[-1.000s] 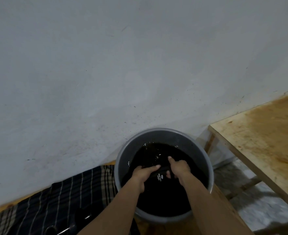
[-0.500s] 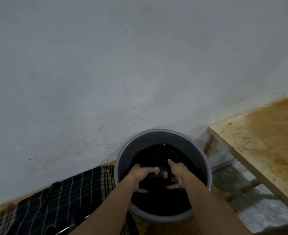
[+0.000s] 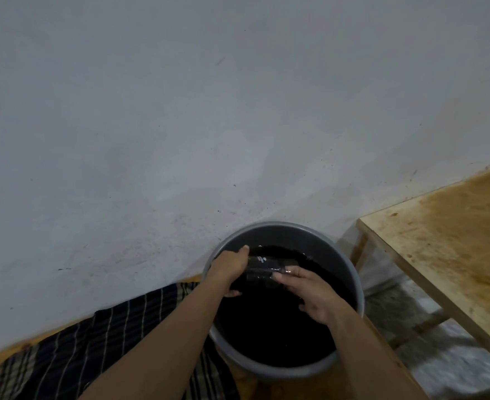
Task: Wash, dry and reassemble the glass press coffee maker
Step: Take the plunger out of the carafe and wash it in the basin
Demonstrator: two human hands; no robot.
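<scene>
A pale grey wall [image 3: 209, 111] fills most of the view. At right stands a stained wooden table [image 3: 446, 241]; at lower left lies a dark striped cloth [image 3: 93, 350]. Between them, against the wall, sits a round grey basin [image 3: 350, 272] of dark water. Both forearms reach into it from below. The glass press coffee maker [image 3: 262, 268] is lifted just above the water near the basin's far side, lying on its side, its long axis running left to right between the hands. The left hand [image 3: 229, 268] grips its left end, fingers curled around it. The right hand [image 3: 310, 290] holds the right end with its fingertips. Both hands are on it, equally near, so any lift or turn is probably two-handed.
</scene>
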